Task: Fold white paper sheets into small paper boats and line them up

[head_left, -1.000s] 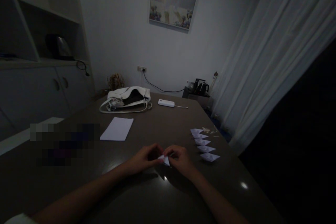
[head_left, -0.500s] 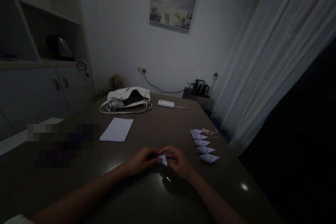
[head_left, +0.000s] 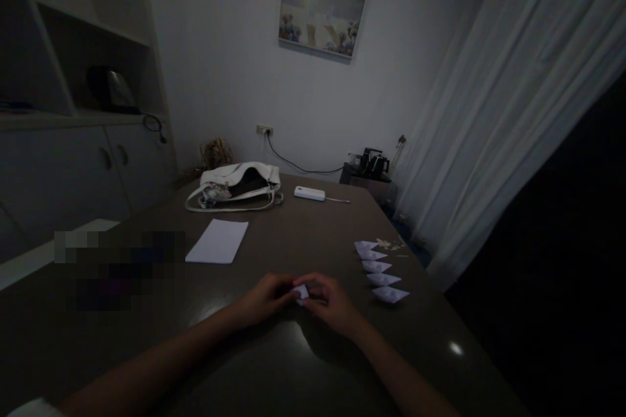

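A small piece of folded white paper [head_left: 302, 291] is held between my two hands, just above the near middle of the table. My left hand [head_left: 268, 298] pinches its left side with thumb and fingers. On the other side, my right hand [head_left: 333, 303] curls round it, thumb at the lower edge and fingertips at the top. The fingers cover part of the paper, so its full shape is hidden. To the right, several folded paper boats [head_left: 390, 294] stand in a row running away from me.
A stack of white paper [head_left: 218, 242] lies left of centre on the dark table [head_left: 274, 365]. Behind it are a white handbag [head_left: 239, 182] and a white power bank [head_left: 310, 193] with a short cable. Small pale scraps [head_left: 390, 244] lie near the right edge, by the boats.
My right thumb has come in against the paper's lower edge. The paper's pointed corner is folded or turned, and less of it shows as a triangle. Everything else stays put.
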### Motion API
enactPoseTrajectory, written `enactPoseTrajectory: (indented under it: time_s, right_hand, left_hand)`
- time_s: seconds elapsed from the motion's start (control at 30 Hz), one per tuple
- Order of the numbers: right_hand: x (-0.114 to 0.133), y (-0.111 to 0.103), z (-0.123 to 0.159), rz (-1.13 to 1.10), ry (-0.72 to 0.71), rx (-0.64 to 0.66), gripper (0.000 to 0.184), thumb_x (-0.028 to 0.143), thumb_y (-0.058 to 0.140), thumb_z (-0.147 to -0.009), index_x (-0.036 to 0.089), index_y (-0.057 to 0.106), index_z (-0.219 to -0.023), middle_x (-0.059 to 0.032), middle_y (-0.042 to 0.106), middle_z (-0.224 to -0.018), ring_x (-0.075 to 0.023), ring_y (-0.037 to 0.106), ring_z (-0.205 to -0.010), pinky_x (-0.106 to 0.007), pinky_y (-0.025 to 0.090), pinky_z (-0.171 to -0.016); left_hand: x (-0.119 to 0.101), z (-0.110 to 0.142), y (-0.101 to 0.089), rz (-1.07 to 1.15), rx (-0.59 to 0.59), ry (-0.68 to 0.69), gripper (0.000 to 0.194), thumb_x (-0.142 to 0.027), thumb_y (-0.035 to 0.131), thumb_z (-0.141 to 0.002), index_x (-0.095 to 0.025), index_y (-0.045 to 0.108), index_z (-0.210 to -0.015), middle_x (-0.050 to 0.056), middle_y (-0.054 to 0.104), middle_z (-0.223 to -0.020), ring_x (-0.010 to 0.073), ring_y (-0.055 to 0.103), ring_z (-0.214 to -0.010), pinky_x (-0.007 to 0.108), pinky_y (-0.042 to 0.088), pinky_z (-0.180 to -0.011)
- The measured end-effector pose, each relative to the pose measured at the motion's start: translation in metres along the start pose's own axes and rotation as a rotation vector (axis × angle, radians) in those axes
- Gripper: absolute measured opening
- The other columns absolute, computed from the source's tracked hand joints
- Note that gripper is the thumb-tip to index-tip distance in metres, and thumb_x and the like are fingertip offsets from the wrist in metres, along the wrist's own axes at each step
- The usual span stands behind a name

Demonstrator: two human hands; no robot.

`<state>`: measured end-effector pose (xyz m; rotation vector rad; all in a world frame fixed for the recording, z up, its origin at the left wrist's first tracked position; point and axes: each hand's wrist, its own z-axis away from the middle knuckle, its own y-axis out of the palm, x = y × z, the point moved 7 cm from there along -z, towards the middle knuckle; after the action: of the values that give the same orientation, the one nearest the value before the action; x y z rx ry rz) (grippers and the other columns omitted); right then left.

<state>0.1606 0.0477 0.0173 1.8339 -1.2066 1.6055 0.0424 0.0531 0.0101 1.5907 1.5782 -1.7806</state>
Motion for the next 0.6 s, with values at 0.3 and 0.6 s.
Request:
enactPoseTrajectory:
  time_s: [0.3, 0.6]
  right_hand:
    - [0.001, -0.018, -0.002, 0.304, -0.04, -0.224, 0.034, 0.017, 0.066, -0.069, 0.019, 0.06, -0.103, -0.007, 0.062, -0.105, -0.0146, 0.059, -0.078, -0.025, 0.048, -0.063]
    - [-0.009, -0.021, -0.004, 0.455, 0.074, -0.205, 0.023, 0.034, 0.063, -0.076, 0.014, 0.067, -0.087, -0.004, 0.066, -0.076, -0.0126, 0.056, -0.064, -0.023, 0.042, -0.058]
  left_hand:
    - [0.002, -0.001, -0.002, 0.106, -0.025, 0.006, 0.034, -0.037, 0.053, -0.085, -0.012, 0.061, -0.106, 0.008, 0.067, -0.101, 0.0214, 0.061, -0.092, 0.03, 0.046, -0.083]
    - [0.0, -0.001, -0.005, 0.213, -0.061, -0.005, 0.032, -0.039, 0.054, -0.086, -0.011, 0.06, -0.102, 0.009, 0.066, -0.097, 0.02, 0.06, -0.09, 0.03, 0.047, -0.08]
